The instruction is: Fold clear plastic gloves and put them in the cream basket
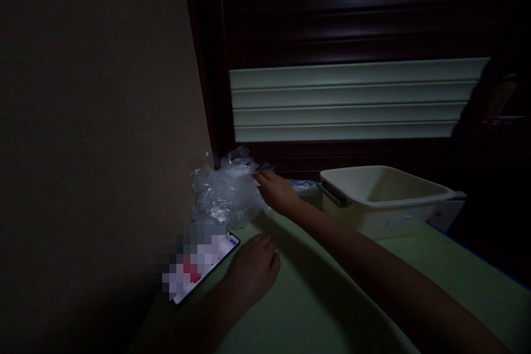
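Observation:
A crumpled heap of clear plastic bags point(226, 191) lies on the green-covered table against the wall. My right hand point(279, 192) reaches across to the right edge of this heap. Its fingertips overlap the plastic, with the fingers and thumb slightly apart; I cannot tell whether they press on it. Lower down, my left hand point(254, 268) is over the table cover, fingers loosely bent and thumb apart, with nothing visible in it. Just left of that hand lies a phone point(207, 265) with a lit screen, partly blurred out.
A cream plastic bin point(385, 213) with a dark grey handle stands on the green table cover point(468, 254) at the right. Behind it rises a dark wooden panel with pale slats point(352, 102). A plain wall point(103, 121) bounds the left side. The light is dim.

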`<state>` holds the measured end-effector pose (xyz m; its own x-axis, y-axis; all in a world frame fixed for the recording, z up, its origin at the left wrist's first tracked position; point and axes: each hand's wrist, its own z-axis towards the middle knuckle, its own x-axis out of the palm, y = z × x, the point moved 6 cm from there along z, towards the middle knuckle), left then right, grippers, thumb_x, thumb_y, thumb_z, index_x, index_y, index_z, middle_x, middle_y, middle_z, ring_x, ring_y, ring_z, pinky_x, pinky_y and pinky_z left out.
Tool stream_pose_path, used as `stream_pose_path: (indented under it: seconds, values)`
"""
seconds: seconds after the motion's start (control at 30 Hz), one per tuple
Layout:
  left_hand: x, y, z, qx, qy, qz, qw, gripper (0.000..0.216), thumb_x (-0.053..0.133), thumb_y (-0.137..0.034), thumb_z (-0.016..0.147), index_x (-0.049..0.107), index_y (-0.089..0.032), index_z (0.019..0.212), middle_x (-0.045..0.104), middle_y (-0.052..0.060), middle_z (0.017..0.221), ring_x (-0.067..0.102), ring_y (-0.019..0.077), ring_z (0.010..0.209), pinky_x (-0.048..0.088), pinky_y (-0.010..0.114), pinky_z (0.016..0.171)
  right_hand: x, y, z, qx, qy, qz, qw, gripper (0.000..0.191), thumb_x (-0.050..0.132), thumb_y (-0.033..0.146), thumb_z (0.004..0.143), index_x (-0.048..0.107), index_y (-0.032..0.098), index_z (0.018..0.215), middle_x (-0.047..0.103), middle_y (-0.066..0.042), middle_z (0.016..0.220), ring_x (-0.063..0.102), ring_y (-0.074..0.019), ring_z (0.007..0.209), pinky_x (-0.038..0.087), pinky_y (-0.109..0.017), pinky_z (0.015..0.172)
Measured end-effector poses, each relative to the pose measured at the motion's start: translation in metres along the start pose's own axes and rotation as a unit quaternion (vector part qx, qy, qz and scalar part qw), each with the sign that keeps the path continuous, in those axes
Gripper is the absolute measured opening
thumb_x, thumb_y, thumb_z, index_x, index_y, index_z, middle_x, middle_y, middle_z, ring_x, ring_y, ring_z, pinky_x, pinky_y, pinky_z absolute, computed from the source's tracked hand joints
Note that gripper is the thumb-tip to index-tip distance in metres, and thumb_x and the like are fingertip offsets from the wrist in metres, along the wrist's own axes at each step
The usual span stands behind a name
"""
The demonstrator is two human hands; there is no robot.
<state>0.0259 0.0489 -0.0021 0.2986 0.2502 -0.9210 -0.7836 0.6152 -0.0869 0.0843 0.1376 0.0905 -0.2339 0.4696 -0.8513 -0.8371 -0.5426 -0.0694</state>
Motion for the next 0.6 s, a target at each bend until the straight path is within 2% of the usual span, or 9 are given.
stream_pose_path:
  seconds: [0.13,0.23,0.3,0.4,0.47,0.6]
  values:
    - [0.000,0.000,0.002,0.000,0.027,0.005,1.000,0.014,0.045,-0.014,0.082,0.059,-0.013,0.084,0.057,0.008,0.089,0.053,0.0221,0.089,0.045,0.037,0.081,0.016,0.006,0.036,-0.007,0.020,0.006,1.000,0.031,0.050,0.022,0.088,0.050,0.015,0.118,0.055,-0.010,0.116,0.051,-0.0222,0.106,0.041,-0.040,0.088]
    - [0.001,0.000,0.004,-0.002,0.041,-0.002,0.999,0.013,0.047,-0.015,0.081,0.059,-0.012,0.085,0.056,0.010,0.091,0.051,0.0234,0.091,0.044,0.039,0.083,0.024,0.002,0.049,0.010,0.030,0.021,0.999,0.027,0.052,0.030,0.087,0.055,0.015,0.110,0.057,-0.007,0.111,0.057,-0.0206,0.096,0.046,-0.043,0.082]
    - [0.001,0.000,0.004,-0.005,0.045,-0.013,0.999,0.014,0.047,-0.016,0.081,0.059,-0.012,0.087,0.056,0.010,0.092,0.050,0.0244,0.092,0.043,0.040,0.084,0.020,-0.003,0.055,0.036,0.015,0.038,0.998,0.027,0.052,0.031,0.087,0.055,0.015,0.109,0.057,-0.007,0.109,0.058,-0.0191,0.092,0.048,-0.041,0.079]
    - [0.002,0.001,0.004,-0.013,0.041,-0.042,0.998,0.014,0.047,-0.016,0.079,0.059,-0.012,0.087,0.056,0.010,0.093,0.049,0.0251,0.093,0.042,0.041,0.084,-0.001,-0.015,0.063,0.087,-0.044,0.078,0.992,0.018,0.044,0.022,0.090,0.057,0.014,0.100,0.061,-0.010,0.100,0.058,-0.0202,0.089,0.045,-0.036,0.078]
    - [0.003,0.002,0.004,-0.023,0.029,-0.069,0.997,0.013,0.048,-0.016,0.078,0.059,-0.013,0.085,0.056,0.010,0.092,0.049,0.0254,0.092,0.041,0.041,0.084,-0.021,-0.023,0.066,0.120,-0.095,0.115,0.981,0.021,0.036,0.016,0.091,0.056,0.015,0.097,0.063,-0.012,0.094,0.058,-0.0222,0.088,0.042,-0.033,0.076]
    - [0.001,0.013,0.007,-0.067,-0.022,-0.150,0.986,0.015,0.045,-0.017,0.080,0.057,-0.015,0.088,0.056,0.009,0.094,0.049,0.0250,0.094,0.039,0.042,0.086,-0.055,-0.037,0.043,0.173,-0.195,0.210,0.942,0.021,0.031,0.021,0.090,0.049,0.016,0.100,0.061,-0.010,0.091,0.055,-0.0207,0.083,0.039,-0.031,0.072]
